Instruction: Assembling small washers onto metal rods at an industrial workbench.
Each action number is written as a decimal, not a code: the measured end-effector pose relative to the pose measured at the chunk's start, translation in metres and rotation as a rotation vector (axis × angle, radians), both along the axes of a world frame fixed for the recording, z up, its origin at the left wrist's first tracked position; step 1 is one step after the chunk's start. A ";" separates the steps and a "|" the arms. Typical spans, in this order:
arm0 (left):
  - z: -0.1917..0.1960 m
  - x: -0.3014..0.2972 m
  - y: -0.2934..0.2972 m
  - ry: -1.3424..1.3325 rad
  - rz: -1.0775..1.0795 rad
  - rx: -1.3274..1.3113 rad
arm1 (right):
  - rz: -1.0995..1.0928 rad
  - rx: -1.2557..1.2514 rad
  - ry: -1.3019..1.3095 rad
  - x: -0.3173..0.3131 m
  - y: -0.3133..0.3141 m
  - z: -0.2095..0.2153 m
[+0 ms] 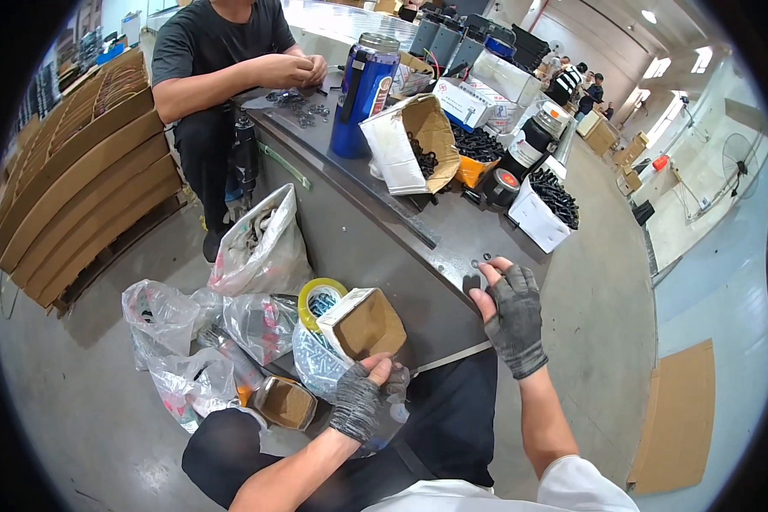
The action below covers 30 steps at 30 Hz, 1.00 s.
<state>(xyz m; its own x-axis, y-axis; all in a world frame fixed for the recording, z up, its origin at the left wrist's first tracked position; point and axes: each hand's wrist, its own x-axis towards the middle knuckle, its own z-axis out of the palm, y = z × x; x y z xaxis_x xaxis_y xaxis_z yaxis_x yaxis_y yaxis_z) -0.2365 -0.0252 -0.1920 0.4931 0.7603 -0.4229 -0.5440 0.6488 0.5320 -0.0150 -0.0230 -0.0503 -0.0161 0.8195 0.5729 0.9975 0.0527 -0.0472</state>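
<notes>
My left hand [360,399], in a grey fingerless glove, is closed above my lap, thumb pressed to the fingers. Whatever it may pinch is hidden; clear plastic shows beside the fingertips. An open cardboard box [367,322] stands just beyond it, beside a clear bag of screws [320,358] and a roll of yellow tape [305,303]. At the table's near corner, my gloved right hand [514,311] reaches over the top, thumb and forefinger apart. Small dark rings [486,256] lie by its fingertips. I cannot tell whether the forefinger touches one.
On the table [452,235] stand a blue flask [363,98], a tipped carton of black parts [405,149] and a white box of black bolts [544,213]. Plastic bags [260,243] sit on the floor. A co-worker [222,64] handles small parts across the table.
</notes>
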 end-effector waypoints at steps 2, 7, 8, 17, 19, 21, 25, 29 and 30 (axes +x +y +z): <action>0.000 0.003 -0.002 -0.040 -0.029 0.007 | 0.016 -0.018 -0.082 0.009 0.003 -0.002; -0.002 0.001 -0.001 -0.022 -0.004 0.014 | 0.077 -0.030 -0.090 0.001 -0.013 -0.001; -0.003 0.001 -0.001 -0.005 -0.018 0.038 | 0.083 0.013 -0.085 0.001 -0.018 -0.003; -0.004 0.005 -0.003 -0.019 -0.073 0.085 | 0.116 0.162 0.070 0.005 -0.037 -0.029; -0.005 0.005 -0.004 -0.020 -0.079 0.083 | 0.108 0.158 0.209 0.005 -0.033 -0.026; -0.004 0.004 -0.004 -0.016 -0.054 0.078 | 0.071 0.127 0.253 -0.004 -0.030 -0.022; -0.002 0.002 -0.003 -0.006 -0.073 0.086 | 0.026 0.097 0.000 -0.005 -0.025 -0.018; -0.004 0.001 -0.003 -0.002 -0.077 0.086 | 0.084 0.176 0.061 -0.004 -0.028 -0.029; -0.003 0.001 -0.003 -0.002 -0.072 0.083 | 0.095 0.186 0.082 -0.003 -0.030 -0.030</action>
